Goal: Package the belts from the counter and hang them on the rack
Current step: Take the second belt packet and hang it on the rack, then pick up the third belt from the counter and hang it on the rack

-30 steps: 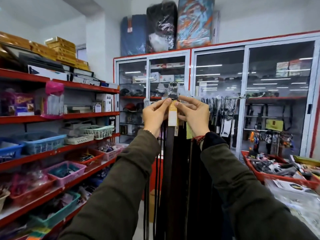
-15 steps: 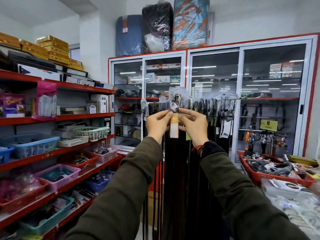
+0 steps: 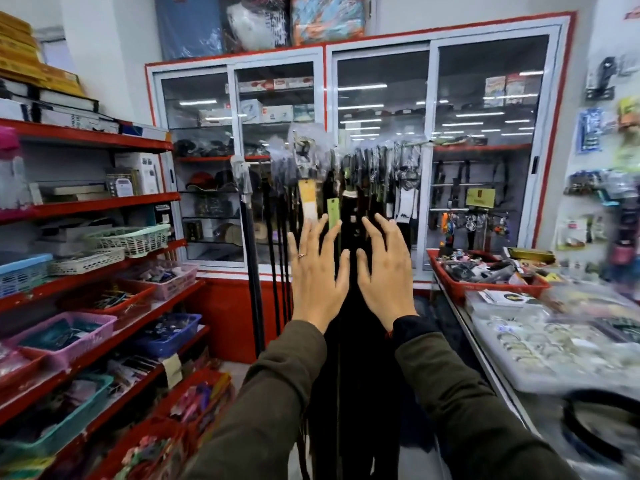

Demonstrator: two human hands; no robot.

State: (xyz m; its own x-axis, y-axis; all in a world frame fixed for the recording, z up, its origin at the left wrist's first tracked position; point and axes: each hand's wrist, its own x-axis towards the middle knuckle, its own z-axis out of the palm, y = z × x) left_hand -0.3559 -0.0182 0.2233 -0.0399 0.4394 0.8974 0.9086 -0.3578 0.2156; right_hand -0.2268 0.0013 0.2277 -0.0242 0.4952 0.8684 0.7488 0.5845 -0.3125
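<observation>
Several dark belts (image 3: 349, 306) hang in a tight bunch from the rack (image 3: 398, 147) in front of the glass cabinets. One bagged belt with a yellow tag (image 3: 308, 199) hangs at the front, its buckle wrapped in clear plastic (image 3: 304, 143). A green tag (image 3: 333, 212) dangles beside it. My left hand (image 3: 317, 275) and my right hand (image 3: 386, 271) are raised side by side just below the tags, fingers spread, palms toward the belts, holding nothing. Whether the fingertips touch the belts is unclear.
Red shelves (image 3: 104, 202) with plastic baskets of small goods run along the left. A counter (image 3: 554, 341) on the right carries a red tray (image 3: 485, 289) of items and a dark belt loop (image 3: 602, 424) near its front edge. Glass cabinets (image 3: 381, 150) close the back.
Both hands have let go of the tagged belt top, which now hangs on the rack, and dropped lower with fingers spread. The view has pulled back and tilted down.
</observation>
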